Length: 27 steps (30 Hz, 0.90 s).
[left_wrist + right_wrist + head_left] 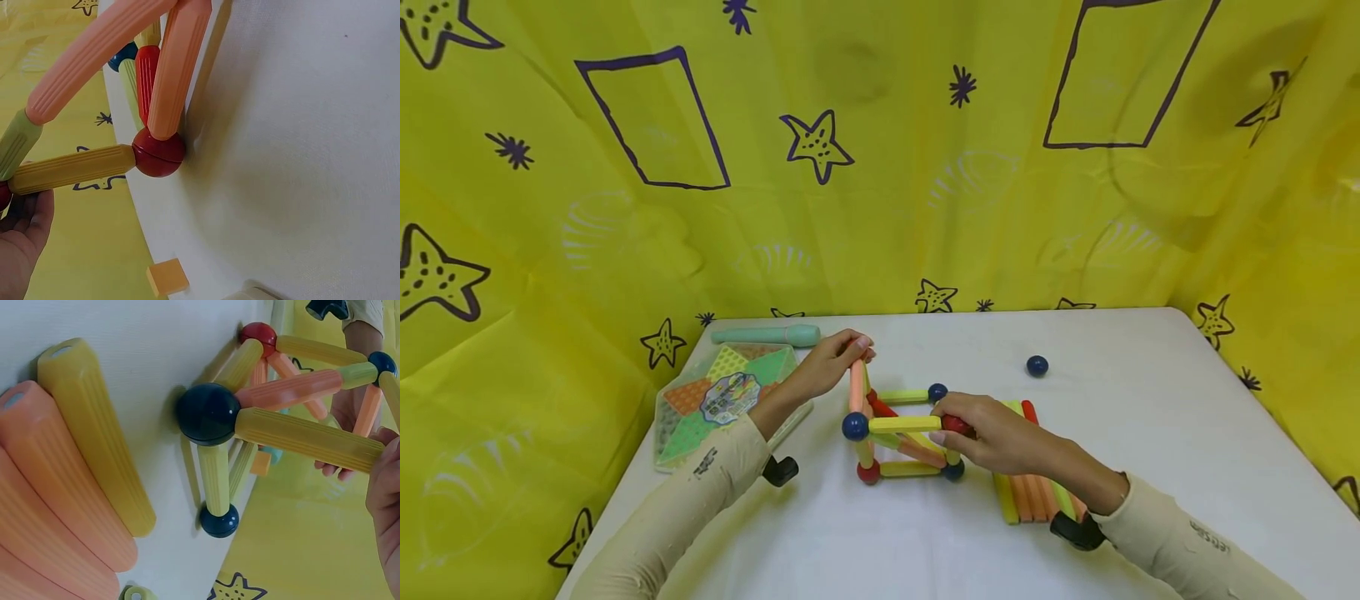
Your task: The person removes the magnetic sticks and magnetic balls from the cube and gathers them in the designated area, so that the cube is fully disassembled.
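Note:
A frame of ridged magnetic sticks and balls stands mid-table; a yellow stick (pixel 906 425) spans its near upper edge, between a blue ball (pixel 855 427) and a red ball (pixel 957 425). My right hand (pixel 1000 433) grips that red ball; in the right wrist view the hand (pixel 389 500) is at the right edge. At the far upper left corner, my left hand (pixel 831 367) pinches a mostly hidden red ball, above a pink stick (pixel 857 387). Its fingers show beside a mustard stick (pixel 72 169) in the left wrist view. Slanted sticks cross inside the frame.
Pink and yellow sticks (pixel 1030 498) lie in a row under my right forearm. A loose blue ball (pixel 1037 365) sits at the back right. At the left lie a clear patterned case (pixel 700 425) and a mint-green tube (pixel 766 335). A yellow curtain (pixel 880 233) surrounds the table.

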### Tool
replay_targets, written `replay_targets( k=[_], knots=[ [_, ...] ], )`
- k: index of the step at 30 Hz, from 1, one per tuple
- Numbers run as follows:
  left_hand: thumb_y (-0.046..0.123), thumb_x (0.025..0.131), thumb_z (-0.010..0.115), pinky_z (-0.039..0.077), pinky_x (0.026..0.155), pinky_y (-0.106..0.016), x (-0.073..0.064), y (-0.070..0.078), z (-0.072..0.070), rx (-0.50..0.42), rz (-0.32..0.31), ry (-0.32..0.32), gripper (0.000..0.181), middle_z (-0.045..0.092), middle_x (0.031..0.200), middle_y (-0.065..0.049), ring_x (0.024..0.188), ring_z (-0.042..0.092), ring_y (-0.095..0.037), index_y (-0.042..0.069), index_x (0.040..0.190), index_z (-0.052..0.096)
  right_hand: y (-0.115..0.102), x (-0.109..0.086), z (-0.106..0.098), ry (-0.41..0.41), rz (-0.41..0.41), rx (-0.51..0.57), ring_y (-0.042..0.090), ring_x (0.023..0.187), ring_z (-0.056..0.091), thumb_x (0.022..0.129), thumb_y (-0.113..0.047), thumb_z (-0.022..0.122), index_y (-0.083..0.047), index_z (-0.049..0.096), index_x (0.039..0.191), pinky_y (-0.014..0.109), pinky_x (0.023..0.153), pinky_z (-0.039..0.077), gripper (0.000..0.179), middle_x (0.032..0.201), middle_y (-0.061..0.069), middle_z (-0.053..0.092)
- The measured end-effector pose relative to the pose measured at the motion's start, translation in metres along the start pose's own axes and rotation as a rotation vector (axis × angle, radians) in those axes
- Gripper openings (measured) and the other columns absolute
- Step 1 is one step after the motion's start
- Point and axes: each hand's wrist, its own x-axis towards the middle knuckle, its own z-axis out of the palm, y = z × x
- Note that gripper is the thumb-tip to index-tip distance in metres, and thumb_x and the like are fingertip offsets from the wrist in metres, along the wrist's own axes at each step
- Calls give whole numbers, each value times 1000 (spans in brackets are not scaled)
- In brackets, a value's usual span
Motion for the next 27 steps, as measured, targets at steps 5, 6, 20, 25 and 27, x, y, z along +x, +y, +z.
replay_targets(
  k=[5,6,20,25,27],
  knots=[
    [30,109,43,52,100,-42,0,0,0,9,-2,3,38,69,119,-19,113,66,-30,-1,126,58,2,-2,1,22,-2,40,7,71,50,100,-33,63,-13,63,109,20,57,45,22,87,-7,56],
    [30,109,43,52,100,-42,0,1,0,10,-5,3,38,68,119,-19,113,66,-30,-1,126,59,3,-3,0,23,2,51,7,72,50,100,-33,63,-13,63,109,20,57,45,23,87,-6,57],
    [29,109,44,52,101,-42,0,0,1,6,-10,8,37,68,119,-20,113,66,-30,-1,125,59,7,-15,-10,-48,60,289,12,77,63,99,-14,65,-8,56,120,30,62,59,24,99,12,65],
    [28,109,44,52,101,-42,1,0,2,1,-6,5,37,68,119,-20,112,66,-31,-1,125,59,8,-15,-11,-61,40,314,10,74,66,100,-19,63,-7,56,120,38,61,60,25,96,17,66],
    [29,109,44,52,101,-42,1,0,2,3,-6,3,37,69,118,-19,112,66,-30,-1,125,59,9,-15,-11,-67,34,313,10,74,66,100,-19,63,-6,56,121,39,62,60,25,96,18,66]
  ],
)
